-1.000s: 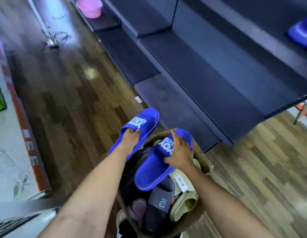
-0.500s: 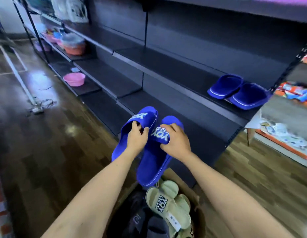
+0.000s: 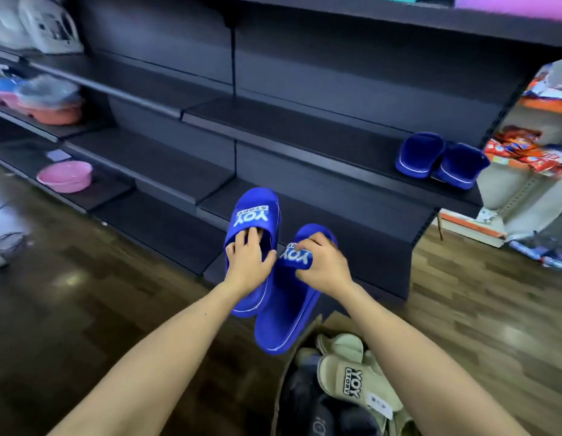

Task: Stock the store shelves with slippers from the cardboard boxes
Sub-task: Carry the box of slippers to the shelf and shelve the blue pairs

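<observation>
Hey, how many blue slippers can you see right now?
4. One is in the left hand, the left blue slipper; one in the right hand, the right blue slipper; two sit side by side on the shelf, at and. The box may hide more.

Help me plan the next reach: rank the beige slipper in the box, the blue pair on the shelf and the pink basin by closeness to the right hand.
1. Beige slipper, in the box just below the right hand.
2. Blue pair, on the shelf up to the right.
3. Pink basin, low shelf, far left.
</observation>
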### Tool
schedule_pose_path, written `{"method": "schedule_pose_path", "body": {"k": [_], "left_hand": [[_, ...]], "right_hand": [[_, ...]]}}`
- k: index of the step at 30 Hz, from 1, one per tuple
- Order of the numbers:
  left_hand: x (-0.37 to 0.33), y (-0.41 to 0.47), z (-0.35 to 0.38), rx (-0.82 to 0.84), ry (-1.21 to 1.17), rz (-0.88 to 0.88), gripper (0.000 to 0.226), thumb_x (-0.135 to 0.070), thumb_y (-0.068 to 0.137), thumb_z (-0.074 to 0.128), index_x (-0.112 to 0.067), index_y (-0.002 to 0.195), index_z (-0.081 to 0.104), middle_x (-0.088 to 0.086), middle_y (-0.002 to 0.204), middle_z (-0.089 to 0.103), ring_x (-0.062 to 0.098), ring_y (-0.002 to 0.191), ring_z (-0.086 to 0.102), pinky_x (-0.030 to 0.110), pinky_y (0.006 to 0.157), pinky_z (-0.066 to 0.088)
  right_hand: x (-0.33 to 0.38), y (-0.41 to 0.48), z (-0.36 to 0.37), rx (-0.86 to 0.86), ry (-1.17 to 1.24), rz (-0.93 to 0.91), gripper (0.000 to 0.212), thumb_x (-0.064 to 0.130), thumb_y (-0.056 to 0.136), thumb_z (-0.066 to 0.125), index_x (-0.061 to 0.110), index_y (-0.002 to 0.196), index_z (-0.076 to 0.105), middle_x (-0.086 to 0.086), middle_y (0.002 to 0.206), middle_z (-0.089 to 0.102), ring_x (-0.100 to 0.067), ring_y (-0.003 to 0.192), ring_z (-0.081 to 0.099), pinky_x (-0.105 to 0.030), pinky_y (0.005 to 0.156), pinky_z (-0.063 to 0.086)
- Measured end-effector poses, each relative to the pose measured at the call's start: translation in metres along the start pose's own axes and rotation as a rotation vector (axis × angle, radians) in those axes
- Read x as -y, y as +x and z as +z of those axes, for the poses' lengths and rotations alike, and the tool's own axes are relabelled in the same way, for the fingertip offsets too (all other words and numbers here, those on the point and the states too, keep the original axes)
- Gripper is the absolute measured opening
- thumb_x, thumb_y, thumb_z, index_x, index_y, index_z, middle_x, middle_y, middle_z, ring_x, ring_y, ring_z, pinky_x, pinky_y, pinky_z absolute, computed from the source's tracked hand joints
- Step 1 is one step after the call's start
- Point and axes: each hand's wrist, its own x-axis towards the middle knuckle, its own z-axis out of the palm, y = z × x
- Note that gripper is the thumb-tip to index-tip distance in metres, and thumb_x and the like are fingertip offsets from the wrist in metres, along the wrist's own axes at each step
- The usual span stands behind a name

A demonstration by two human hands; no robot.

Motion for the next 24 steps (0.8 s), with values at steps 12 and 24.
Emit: {"method": "schedule_pose_path", "body": {"k": [12,24], "left_hand": [[0.095,0.017,-0.122,-0.068,0.489,0.172,0.077,-0.052,0.078,0.064,-0.005,0.134,0.04,0.012,0.137,0.046,0.036,0.128,0.036,0.045,0.1,0.033],[0.104,0.069,-0.15,-0.105,0.56,0.259,0.065,-0.04,0.063,0.078,-0.005,0.115,0.06,0.015,0.111,0.064,0.036,0.095,0.061,0.042,0.076,0.049]], "right_hand": [[0.108,0.048,0.007,-0.066,-0.023,-0.126,0.034,0.02,0.073,0.068,0.02,0.106,0.063,0.006,0.113,0.053,-0.018,0.109,0.048,-0.024,0.081,0.034],[0.13,0.119,-0.007,-0.129,0.101,-0.227,0.03,0.014,0.071,0.068,0.018,0.101,0.065,0.008,0.105,0.05,-0.016,0.09,0.049,-0.037,0.089,0.044]]}}
